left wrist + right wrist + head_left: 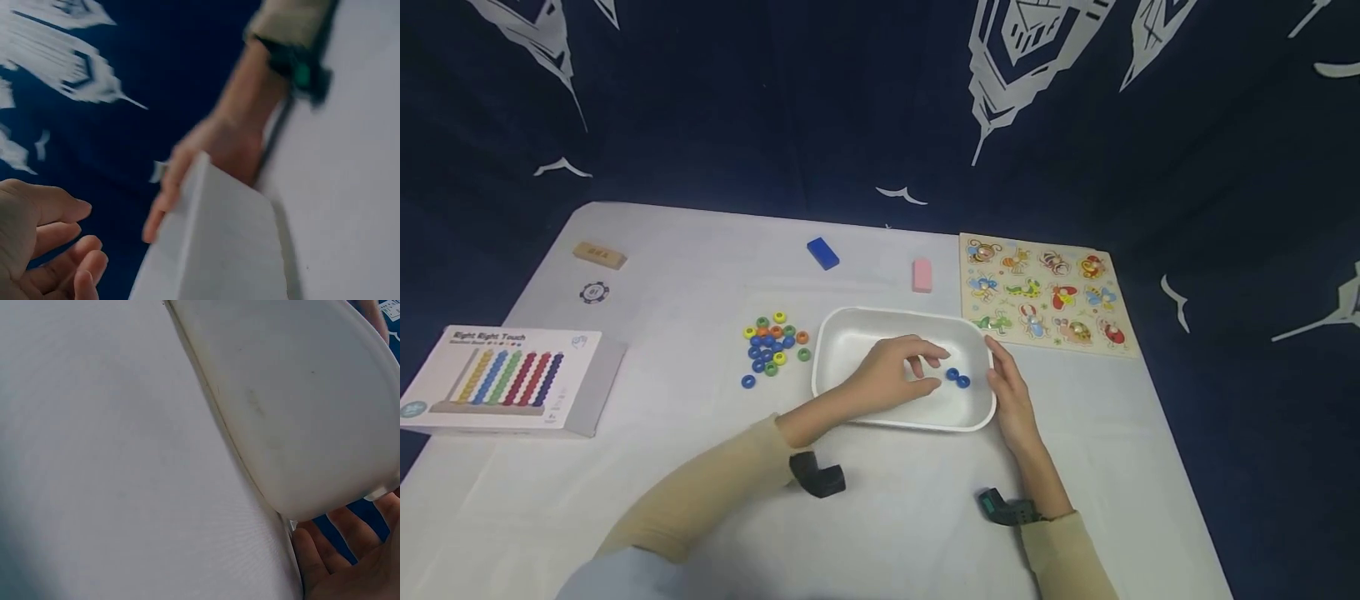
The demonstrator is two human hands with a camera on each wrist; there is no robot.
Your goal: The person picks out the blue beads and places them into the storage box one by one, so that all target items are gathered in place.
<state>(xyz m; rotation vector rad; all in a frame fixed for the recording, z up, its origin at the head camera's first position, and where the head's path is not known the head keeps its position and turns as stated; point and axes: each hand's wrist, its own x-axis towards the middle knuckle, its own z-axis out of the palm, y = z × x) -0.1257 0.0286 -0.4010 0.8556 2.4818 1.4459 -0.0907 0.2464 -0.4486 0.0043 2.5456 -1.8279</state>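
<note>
In the head view a white tray (850,358) stands mid-table with two blue beads (962,382) lying in its right half. Over the tray is my left hand (891,375), thumb and fingers apart, just left of those beads. The left wrist view shows that hand (50,244) with loosely bent fingers and nothing between them. My right hand (1013,404) touches the tray's right end from outside. Its fingers (356,531) lie fairly straight beside the tray wall (300,425) in the right wrist view, some partly hidden.
Left of the tray lie several loose coloured beads (772,343). Behind it are a blue block (823,253) and a pink block (922,275). An insect puzzle board (1037,292) sits back right. Leftward are a toy box (512,375), a wooden block (599,255) and a round chip (594,292).
</note>
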